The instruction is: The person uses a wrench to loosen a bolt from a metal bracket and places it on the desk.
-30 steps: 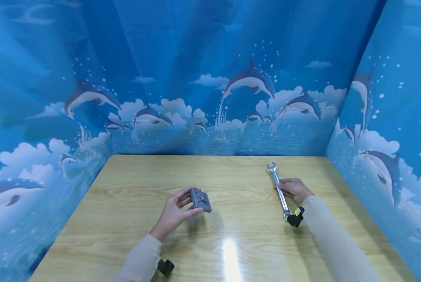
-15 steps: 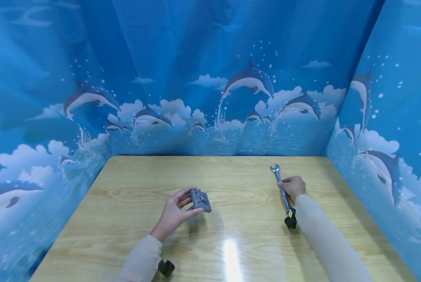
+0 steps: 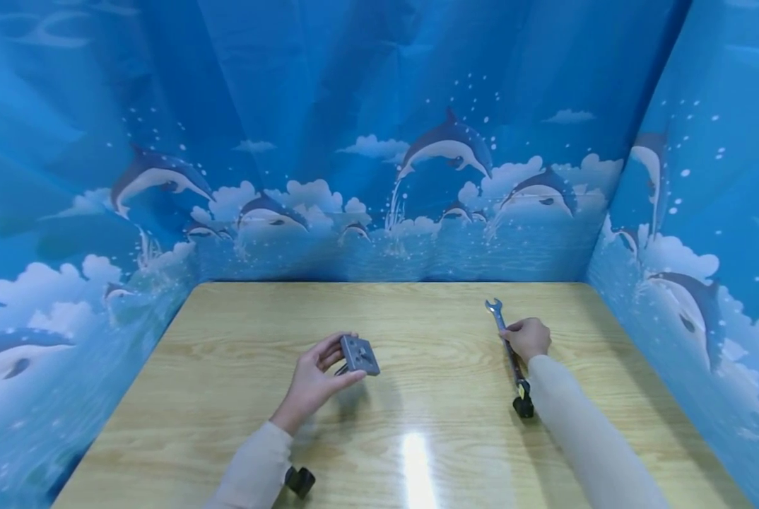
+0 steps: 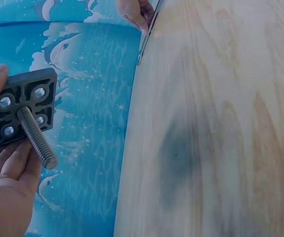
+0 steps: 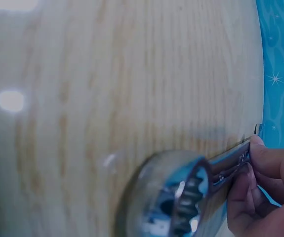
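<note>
My left hand (image 3: 312, 385) grips a small dark grey square plate (image 3: 359, 355) by its edges, thumb on one side and fingers on the other, above the table. In the left wrist view, a threaded metal stud (image 4: 37, 138) sticks out from the centre of the plate's ribbed face, which has holes near its corners. Over on the right, my right hand (image 3: 529, 338) pinches a shiny combination wrench (image 3: 512, 359) by the middle of its shank. Its open end points to the far edge. The toothed ring end (image 5: 151, 197) looms close in the right wrist view.
Both hands are over a light wood table (image 3: 430, 396) with a bright glare spot near its front. Blue dolphin-print curtains (image 3: 328, 141) enclose its back and sides. Each wrist wears a small black camera (image 3: 299, 482).
My right hand has turned, knuckles now upward, and the wrench has shifted slightly right and rolled. My left hand stays nearly still, with the plate a touch higher.
</note>
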Available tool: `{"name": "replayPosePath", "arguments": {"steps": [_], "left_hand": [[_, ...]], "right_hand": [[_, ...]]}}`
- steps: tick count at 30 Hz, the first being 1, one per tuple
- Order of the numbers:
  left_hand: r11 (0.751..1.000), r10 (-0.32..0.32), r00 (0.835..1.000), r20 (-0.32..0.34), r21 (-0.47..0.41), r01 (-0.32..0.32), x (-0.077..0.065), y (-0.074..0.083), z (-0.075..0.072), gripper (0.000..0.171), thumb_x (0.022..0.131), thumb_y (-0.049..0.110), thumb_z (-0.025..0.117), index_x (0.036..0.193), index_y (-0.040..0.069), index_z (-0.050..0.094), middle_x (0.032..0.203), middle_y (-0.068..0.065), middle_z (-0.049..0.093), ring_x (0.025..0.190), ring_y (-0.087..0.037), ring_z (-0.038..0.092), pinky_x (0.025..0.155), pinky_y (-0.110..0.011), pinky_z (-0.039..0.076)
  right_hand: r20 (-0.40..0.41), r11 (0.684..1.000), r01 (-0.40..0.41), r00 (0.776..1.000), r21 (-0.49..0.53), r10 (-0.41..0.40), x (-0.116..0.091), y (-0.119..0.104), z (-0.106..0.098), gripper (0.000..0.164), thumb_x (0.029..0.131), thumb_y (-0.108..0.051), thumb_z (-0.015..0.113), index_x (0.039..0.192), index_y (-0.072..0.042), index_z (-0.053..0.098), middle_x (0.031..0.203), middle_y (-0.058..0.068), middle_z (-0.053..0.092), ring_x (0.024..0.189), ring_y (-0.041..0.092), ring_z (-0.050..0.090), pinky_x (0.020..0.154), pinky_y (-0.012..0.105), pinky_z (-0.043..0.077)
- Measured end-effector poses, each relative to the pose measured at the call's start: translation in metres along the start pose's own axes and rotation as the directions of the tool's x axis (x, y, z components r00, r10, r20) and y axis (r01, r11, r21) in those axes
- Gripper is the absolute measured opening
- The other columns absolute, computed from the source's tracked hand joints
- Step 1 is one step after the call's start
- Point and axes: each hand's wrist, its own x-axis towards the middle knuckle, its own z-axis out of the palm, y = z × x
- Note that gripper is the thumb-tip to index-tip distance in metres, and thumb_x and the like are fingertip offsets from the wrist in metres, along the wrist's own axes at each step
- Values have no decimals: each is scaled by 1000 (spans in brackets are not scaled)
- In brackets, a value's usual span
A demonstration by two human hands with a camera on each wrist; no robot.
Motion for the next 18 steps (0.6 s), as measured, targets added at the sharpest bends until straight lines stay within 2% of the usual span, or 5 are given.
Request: {"name": "replayPosePath", "arguments": {"steps": [5, 11, 15, 18], "left_hand": [[999, 31, 999, -6, 12, -31, 3, 3, 3, 73, 66, 10, 87, 131, 13, 55, 130, -6, 60, 115, -22, 61, 100, -38, 49], [1000, 5, 999, -35, 20, -4, 5, 10, 7, 74, 65, 11, 87, 132, 12, 55, 130, -5, 60, 114, -22, 61, 96, -31, 52], [1000, -1, 999, -45, 26, 2, 7, 14, 10, 77, 65, 11, 87, 134, 11, 53, 131, -6, 59, 115, -24, 61, 94, -29, 52], [999, 12, 999, -50, 39, -10, 8, 17, 11, 77, 64, 12, 88, 133, 12, 54, 131, -6, 60, 115, -24, 61, 97, -34, 51]], "right_hand": [[-10, 1000, -2, 1000, 6, 2, -1, 0, 2, 23, 86, -16, 72, 96, 5, 71, 92, 20, 71, 89, 36, 61, 76, 47, 49], [7, 999, -19, 1000, 29, 19, -5, -1, 1, 24, 87, -16, 70, 99, 5, 71, 95, 20, 70, 90, 35, 60, 78, 47, 48], [-12, 999, -2, 1000, 45, 3, -9, -1, 0, 27, 89, -17, 68, 102, 6, 70, 98, 22, 69, 94, 37, 59, 81, 50, 47], [-18, 999, 38, 999, 33, -37, -11, -2, -2, 35, 90, -20, 67, 111, 7, 66, 103, 25, 68, 94, 37, 61, 78, 47, 50]]}}
